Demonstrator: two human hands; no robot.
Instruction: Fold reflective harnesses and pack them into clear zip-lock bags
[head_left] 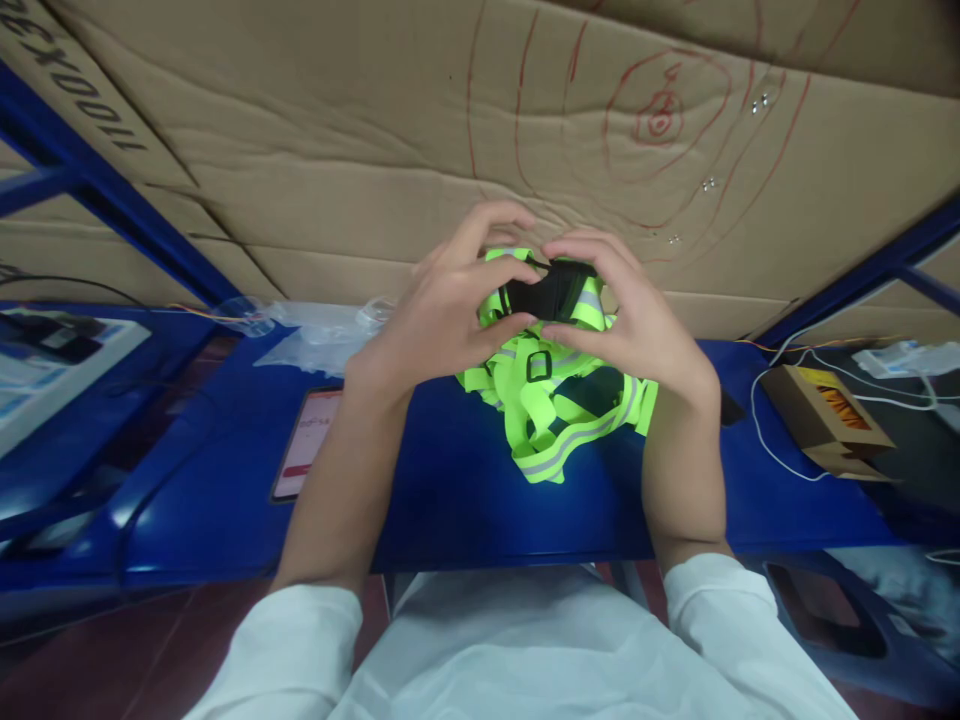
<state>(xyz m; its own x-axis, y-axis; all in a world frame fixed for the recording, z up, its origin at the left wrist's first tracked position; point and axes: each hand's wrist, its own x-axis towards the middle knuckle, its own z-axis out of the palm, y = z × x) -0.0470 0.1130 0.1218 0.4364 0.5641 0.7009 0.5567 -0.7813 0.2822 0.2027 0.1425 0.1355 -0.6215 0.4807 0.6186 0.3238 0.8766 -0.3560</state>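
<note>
A neon yellow-green reflective strap harness [551,455], with grey stripes, lies bunched on the blue table. Part of it rises between my hands, where a black buckle [551,292] sits on the webbing. My left hand [457,300] grips the buckle's left side with thumb and fingers. From the other side my right hand [634,315] pinches its right end, thumb below and fingers above. Whether the buckle's halves are joined I cannot tell. Lower on the straps shows a small black slider [538,366].
A phone [307,445] with a lit screen lies left of my left forearm. Clear plastic bags [322,330] are behind it. On the right stand an open cardboard box [829,420] and white cables [757,400]. A cardboard wall [337,120] with red drawn rings closes off the back.
</note>
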